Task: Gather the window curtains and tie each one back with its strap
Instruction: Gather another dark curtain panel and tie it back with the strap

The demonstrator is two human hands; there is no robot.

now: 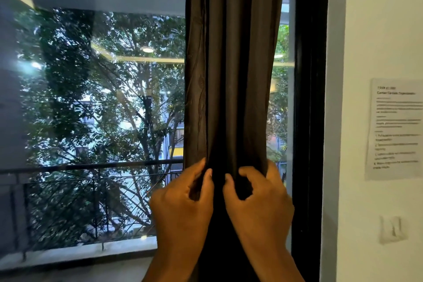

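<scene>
A dark brown curtain (231, 64) hangs in bunched folds at the right side of the window, narrowing toward my hands. My left hand (183, 204) grips the curtain's left folds, thumb in front and fingers wrapped behind the cloth. My right hand (258, 201) grips the right folds, with its curled fingers and thumb around the fabric. Both hands squeeze the cloth together at the same height, close to each other. No strap shows in view.
The black window frame (309, 98) stands just right of the curtain. A white wall (377, 30) beyond it carries a taped paper sheet (396, 128) and a small hook or mount (392, 231). Left of the curtain the glass (91, 110) shows trees and a balcony railing (91, 167).
</scene>
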